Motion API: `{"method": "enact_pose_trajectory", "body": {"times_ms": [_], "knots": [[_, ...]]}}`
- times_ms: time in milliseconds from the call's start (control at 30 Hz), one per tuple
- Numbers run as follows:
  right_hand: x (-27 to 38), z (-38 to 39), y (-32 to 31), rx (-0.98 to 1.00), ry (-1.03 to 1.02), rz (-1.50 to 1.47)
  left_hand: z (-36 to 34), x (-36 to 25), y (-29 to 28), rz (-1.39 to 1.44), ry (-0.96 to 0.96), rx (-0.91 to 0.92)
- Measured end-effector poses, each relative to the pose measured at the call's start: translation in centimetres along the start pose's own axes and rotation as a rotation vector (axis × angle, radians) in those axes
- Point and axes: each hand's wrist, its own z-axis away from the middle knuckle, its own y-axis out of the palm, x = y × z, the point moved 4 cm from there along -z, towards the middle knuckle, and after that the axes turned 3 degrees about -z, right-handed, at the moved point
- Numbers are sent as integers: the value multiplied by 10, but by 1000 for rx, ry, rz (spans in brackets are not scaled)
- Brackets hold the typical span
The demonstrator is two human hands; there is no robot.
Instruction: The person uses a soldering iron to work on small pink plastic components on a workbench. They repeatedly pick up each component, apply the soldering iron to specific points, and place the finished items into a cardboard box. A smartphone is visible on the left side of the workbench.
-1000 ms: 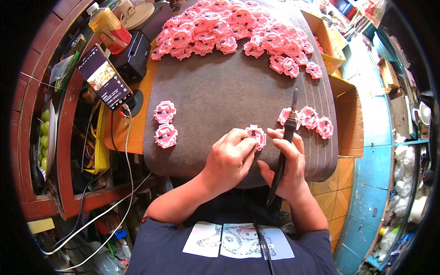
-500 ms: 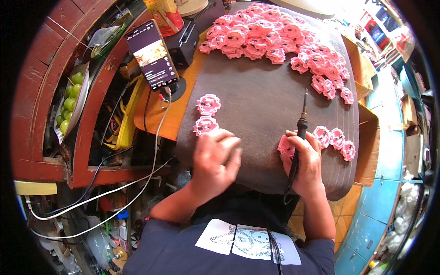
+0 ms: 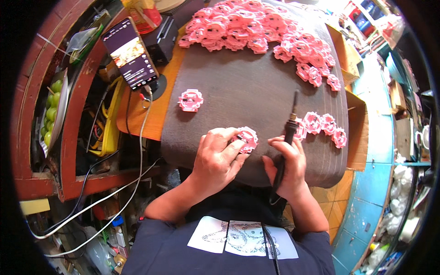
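Note:
My left hand (image 3: 217, 158) pinches a pink plastic piece (image 3: 246, 140) with dark parts in its middle, low on the dark mat (image 3: 233, 87). My right hand (image 3: 289, 167) grips a soldering iron (image 3: 290, 129) with a black handle, its metal tip pointing up and away from me, just right of that piece. A single pink piece (image 3: 190, 100) lies farther left on the mat. A short row of similar pieces (image 3: 328, 123) lies beside the iron on the right, and a large heap of them (image 3: 240, 25) covers the far part of the mat.
At the left are an orange board (image 3: 149, 123), a phone (image 3: 130, 52) on a stand with cables, a black box, a yellow bin (image 3: 104, 142) and a tray of green fruit (image 3: 54, 114). Cardboard boxes (image 3: 356, 137) stand off the mat's right edge, beside blue cupboards (image 3: 373, 192).
My left hand has moved from the two pieces at the left to the middle with one piece, leaving one there. My right hand still holds the iron. The view has shifted somewhat.

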Motion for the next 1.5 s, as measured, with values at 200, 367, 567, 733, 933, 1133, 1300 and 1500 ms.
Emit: {"method": "enact_pose_trajectory", "body": {"times_ms": [200,367,567,733,933,1133,1300,1500], "knots": [[-2,1,6,-26,-5,-12,-10,-9,10,106,100,74],[4,-3,7,-38,-17,30,-9,-5,11,128,92,65],[6,-5,9,3,-60,36,-1,-10,12,164,43,-7],[6,-6,9,10,-41,-81,-2,-13,22,249,63,-13],[0,0,14,-56,82,-226,-11,-10,20,314,4,53],[-3,5,15,-86,127,-225,-16,-4,20,360,-14,81],[4,5,8,-189,-20,-91,-18,-7,20,338,-25,56],[14,4,9,-35,-166,42,-17,-7,21,316,-45,29]]}}
